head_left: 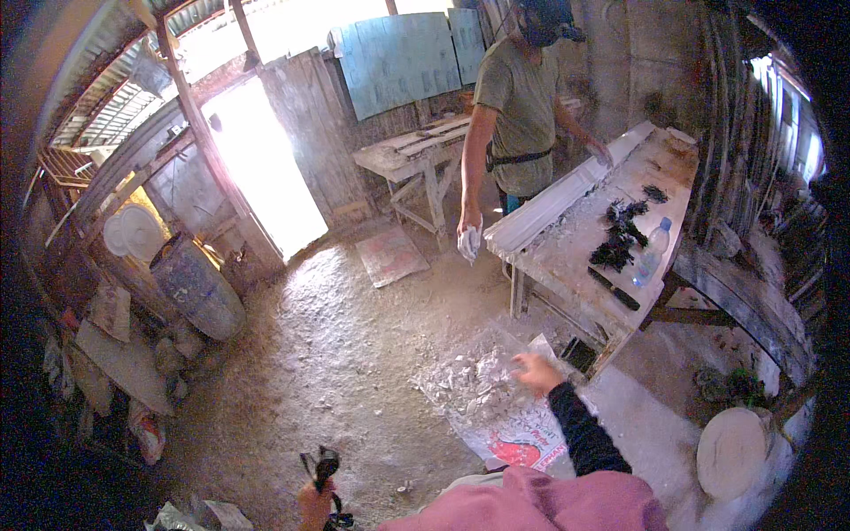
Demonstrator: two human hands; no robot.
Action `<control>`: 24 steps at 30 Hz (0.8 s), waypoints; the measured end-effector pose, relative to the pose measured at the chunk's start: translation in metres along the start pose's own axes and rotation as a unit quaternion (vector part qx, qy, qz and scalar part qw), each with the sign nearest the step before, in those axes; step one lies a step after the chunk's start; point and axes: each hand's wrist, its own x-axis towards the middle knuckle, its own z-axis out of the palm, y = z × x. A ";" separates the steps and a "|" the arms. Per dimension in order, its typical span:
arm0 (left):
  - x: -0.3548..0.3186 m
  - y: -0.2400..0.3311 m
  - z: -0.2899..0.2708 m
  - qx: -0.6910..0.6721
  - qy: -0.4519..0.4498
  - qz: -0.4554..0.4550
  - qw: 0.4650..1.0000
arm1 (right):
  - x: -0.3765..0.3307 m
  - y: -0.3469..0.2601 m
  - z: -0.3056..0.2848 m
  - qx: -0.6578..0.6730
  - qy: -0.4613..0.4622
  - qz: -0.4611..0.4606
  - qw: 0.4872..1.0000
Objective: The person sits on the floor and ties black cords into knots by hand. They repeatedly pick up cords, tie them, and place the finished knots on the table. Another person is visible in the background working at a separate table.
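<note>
My left hand, low in the view, is closed on a black strap-like item with thin loops; its exact kind I cannot make out. My right hand reaches forward with its fingers apart and nothing visible in them. Beneath and beside it, white broken plaster-like pieces lie heaped on a printed sack on the floor. The right hand appears above the heap; whether it touches any piece, I cannot tell.
At a worktable stands another person, one hand on a long white moulding. Black tangled clumps, a clear bottle and a dark long tool lie there. A blue barrel leans left; a round board stands right.
</note>
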 end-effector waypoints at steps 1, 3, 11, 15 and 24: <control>0.000 0.004 -0.002 0.012 0.008 -0.041 0.999 | 0.013 0.041 -0.017 -0.124 0.007 0.059 0.991; 0.002 0.016 -0.004 0.013 0.031 -0.075 0.997 | 0.035 0.117 -0.054 -0.138 0.082 0.160 0.974; 0.015 0.056 0.009 -0.089 0.091 -0.030 0.991 | 0.076 0.296 -0.117 -0.301 0.080 0.376 0.872; 0.024 0.059 0.022 -0.155 0.078 -0.019 0.985 | 0.082 0.352 -0.106 -0.353 0.255 0.174 0.883; 0.011 0.078 0.003 -0.247 0.077 -0.011 0.966 | 0.075 0.423 -0.114 -0.085 0.234 0.344 0.905</control>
